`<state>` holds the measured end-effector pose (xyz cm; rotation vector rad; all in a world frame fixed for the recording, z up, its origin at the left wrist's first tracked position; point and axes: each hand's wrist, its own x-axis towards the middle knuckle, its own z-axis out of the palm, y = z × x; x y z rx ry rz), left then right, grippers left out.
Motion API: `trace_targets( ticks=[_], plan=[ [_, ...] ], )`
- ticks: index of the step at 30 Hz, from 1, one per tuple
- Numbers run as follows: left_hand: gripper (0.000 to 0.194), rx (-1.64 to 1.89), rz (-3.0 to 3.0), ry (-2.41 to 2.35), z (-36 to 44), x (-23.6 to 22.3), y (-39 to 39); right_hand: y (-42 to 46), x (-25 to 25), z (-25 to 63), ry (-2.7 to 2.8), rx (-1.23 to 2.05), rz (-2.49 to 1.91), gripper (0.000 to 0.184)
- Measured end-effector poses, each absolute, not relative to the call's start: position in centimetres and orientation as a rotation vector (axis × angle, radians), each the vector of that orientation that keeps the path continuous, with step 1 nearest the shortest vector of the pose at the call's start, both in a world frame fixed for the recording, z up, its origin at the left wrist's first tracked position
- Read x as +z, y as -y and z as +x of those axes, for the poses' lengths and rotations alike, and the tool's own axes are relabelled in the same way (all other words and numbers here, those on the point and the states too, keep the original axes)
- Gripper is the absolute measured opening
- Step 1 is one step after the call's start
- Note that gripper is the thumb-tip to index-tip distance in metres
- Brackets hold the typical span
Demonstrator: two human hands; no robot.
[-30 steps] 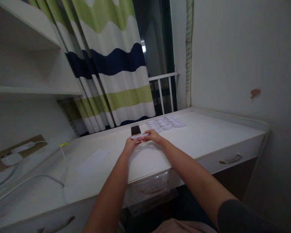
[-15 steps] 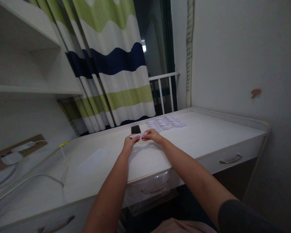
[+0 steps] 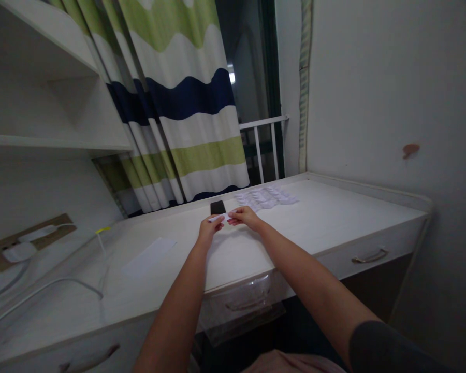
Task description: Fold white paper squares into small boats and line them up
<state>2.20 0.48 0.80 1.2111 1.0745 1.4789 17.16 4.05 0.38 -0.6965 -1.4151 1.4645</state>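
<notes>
A small folded piece of white paper (image 3: 226, 216) is pinched between my two hands, just above the desk. My left hand (image 3: 210, 226) grips its left end with the thumb on top. At the other end, the fingers of my right hand (image 3: 242, 216) are closed on it. Behind the hands lies a black phone (image 3: 217, 207). Several white folded paper pieces (image 3: 270, 197) lie in rows to the right of the phone. Flat on the desk at the left are white paper sheets (image 3: 149, 256).
The white desk (image 3: 283, 235) runs along the wall, with drawer handles (image 3: 369, 256) on its front. A white cable (image 3: 62, 280) crosses the left side near a power strip with plugs (image 3: 27, 243). A striped curtain (image 3: 194, 134) hangs behind, and shelves (image 3: 54, 144) jut out at upper left.
Between my fingers the paper has tilted slightly and less of it shows near the right hand. Both hands stay in almost the same place.
</notes>
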Motion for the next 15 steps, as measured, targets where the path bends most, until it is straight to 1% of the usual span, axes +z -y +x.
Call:
trace_targets(
  ticks=[5,11,15],
  plan=[
    [0.026,1.481,1.076,-0.982,2.32,0.93,-0.38,-3.68,0.72,17.21,1.402,1.452,-0.707,0.013],
    [0.017,1.500,1.064,-0.988,2.28,0.92,-0.41,-3.64,0.64,17.15,1.406,1.379,-0.698,0.019],
    [0.010,1.502,1.043,-0.899,2.32,1.14,-0.19,-3.64,0.86,17.26,1.324,1.428,-0.646,0.015]
  ],
)
